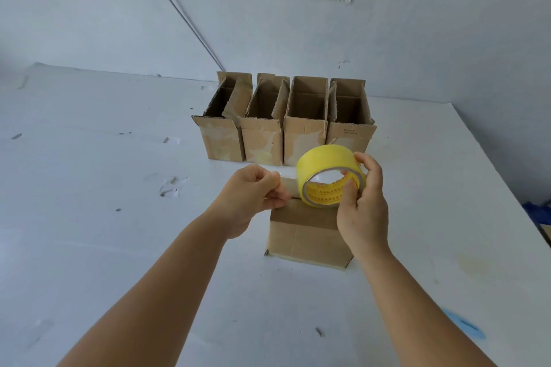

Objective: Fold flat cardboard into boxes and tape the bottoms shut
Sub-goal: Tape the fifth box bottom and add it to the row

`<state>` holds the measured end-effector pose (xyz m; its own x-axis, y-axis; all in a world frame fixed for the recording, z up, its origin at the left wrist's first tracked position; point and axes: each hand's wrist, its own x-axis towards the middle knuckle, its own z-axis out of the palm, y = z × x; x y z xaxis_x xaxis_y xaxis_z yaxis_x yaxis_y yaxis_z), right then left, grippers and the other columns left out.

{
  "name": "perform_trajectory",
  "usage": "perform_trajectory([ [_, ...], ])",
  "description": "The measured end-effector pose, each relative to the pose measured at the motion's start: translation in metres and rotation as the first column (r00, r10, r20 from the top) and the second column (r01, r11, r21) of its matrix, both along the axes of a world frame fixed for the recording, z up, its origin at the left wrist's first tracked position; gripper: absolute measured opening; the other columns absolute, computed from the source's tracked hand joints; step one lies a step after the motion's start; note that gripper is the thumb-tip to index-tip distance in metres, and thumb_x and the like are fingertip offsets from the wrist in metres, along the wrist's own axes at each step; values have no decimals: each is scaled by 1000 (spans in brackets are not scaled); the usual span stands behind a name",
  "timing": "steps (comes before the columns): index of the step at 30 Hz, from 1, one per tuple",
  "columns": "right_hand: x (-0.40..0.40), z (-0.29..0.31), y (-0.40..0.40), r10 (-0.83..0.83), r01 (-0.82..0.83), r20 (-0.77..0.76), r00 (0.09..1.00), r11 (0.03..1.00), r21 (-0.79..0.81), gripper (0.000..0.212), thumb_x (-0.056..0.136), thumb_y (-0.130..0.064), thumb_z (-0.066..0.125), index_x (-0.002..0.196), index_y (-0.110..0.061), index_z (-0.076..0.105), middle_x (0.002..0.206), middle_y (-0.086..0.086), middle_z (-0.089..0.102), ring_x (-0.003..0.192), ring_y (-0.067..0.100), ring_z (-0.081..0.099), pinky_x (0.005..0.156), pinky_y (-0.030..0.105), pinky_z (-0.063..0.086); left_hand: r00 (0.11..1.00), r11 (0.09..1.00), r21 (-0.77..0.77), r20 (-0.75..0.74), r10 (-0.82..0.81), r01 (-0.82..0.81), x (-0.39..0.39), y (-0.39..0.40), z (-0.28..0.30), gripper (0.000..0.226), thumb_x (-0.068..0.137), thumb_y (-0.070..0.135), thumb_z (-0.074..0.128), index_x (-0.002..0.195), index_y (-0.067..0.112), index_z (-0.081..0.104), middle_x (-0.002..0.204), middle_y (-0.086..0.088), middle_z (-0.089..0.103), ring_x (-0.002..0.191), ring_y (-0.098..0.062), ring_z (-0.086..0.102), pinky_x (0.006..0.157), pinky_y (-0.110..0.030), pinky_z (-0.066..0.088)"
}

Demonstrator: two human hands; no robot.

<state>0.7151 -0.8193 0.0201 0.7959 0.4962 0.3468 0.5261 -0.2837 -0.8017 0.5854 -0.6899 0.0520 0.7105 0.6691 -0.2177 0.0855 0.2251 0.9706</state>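
Now taping: left hand [252, 191] pinches the tape end, right hand [362, 205] grips the tape roll [326, 162] over the box [307, 235] at table centre, four boxes [283, 128] at 12 o'clock; next, likely press the strip along the seam.

Your left hand [253, 194] pinches with curled fingers, forearm stretched forward; your right hand [362, 205] grips beside it, thumb up, fingers hooked, both arms bare and extended

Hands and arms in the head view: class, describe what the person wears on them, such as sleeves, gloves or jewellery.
Nothing is worn. The left hand and right hand are bare, without gloves, rings or a watch. Both forearms are uncovered to the bottom edge of the picture, so no sleeve shows.
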Motion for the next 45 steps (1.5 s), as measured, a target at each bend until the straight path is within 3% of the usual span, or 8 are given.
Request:
perform_trajectory([
  [5, 3, -3, 2, 82, -83, -12, 997, 989, -122, 40, 96, -33, 48, 133, -19, 44, 83, -3, 61, 73, 15, 58, 60, 22, 44, 999, 1000, -12, -35, 20, -20, 3, 3, -1, 25, 96, 16, 51, 73, 7, 48, 65, -5, 52, 58, -13, 56, 63, -25, 55],
  [10, 3, -1, 1, 27, -25, 41, 999, 998, -51, 36, 98, -29, 42, 131, -16, 44, 109, 7, 58, 91, 21, 54, 72, 29, 40, 995, 991, 128, -91, 49, -37, -9, 21, -9, 29, 96, 15, 52, 67, 8, 48, 67, -8, 49, 62, -14, 51, 65, -24, 55],
  [15, 1, -1, -1, 45, -43, 65, 997, 999, -23, 41, 96, -32, 45, 135, -19, 42, 122, 5, 53, 98, 13, 49, 69, 18, 37, 984, 976, 218, -175, 19, 20, -13, 33, -19, 29, 96, 19, 52, 71, 5, 53, 69, -8, 54, 63, -15, 53, 76, -34, 57],
  [22, -3, -3, 0, 132, -135, 57, 990, 989, 55, 61, 82, -58, 41, 132, -23, 46, 123, 2, 57, 96, 19, 58, 67, 14, 42, 983, 987, 156, -183, -5, 34, -14, 36, -37, 26, 96, 21, 51, 75, 5, 53, 72, -9, 53, 66, -17, 53, 81, -39, 54],
  [31, -3, 0, 0, 167, -165, -6, 986, 981, 104, 55, 78, -59, 42, 129, -39, 40, 119, -9, 49, 104, 10, 52, 74, 7, 42, 980, 990, 103, -185, -76, 96, -8, 32, -54, 27, 97, 21, 50, 75, 6, 53, 73, -9, 51, 68, -17, 51, 76, -32, 53],
  [36, -3, -3, 2, 167, -167, -4, 986, 983, 81, 52, 78, -60, 41, 127, -43, 39, 123, -2, 53, 106, 12, 52, 76, 10, 42, 977, 987, 24, -147, -154, 159, -2, 23, -67, 48, 91, 35, 52, 85, -13, 57, 79, -16, 53, 74, -24, 50, 78, -36, 51],
  [42, -2, -4, 2, 135, -134, -5, 991, 990, 42, 63, 78, -63, 36, 134, -36, 42, 127, 0, 54, 104, 10, 51, 73, 11, 40, 939, 998, 48, -342, -14, 33, 4, 18, -81, 61, 86, 55, 55, 108, -1, 44, 92, -11, 54, 73, -20, 56, 78, -37, 54],
  [45, -2, -4, 1, 135, -135, 1, 991, 990, 39, 64, 78, -64, 35, 135, -36, 42, 127, 0, 54, 103, 10, 51, 73, 13, 41, 903, 955, 283, -382, 194, -86, 3, 7, -78, 37, 90, 44, 56, 104, 14, 40, 91, -2, 52, 80, -18, 54, 70, -29, 48],
])
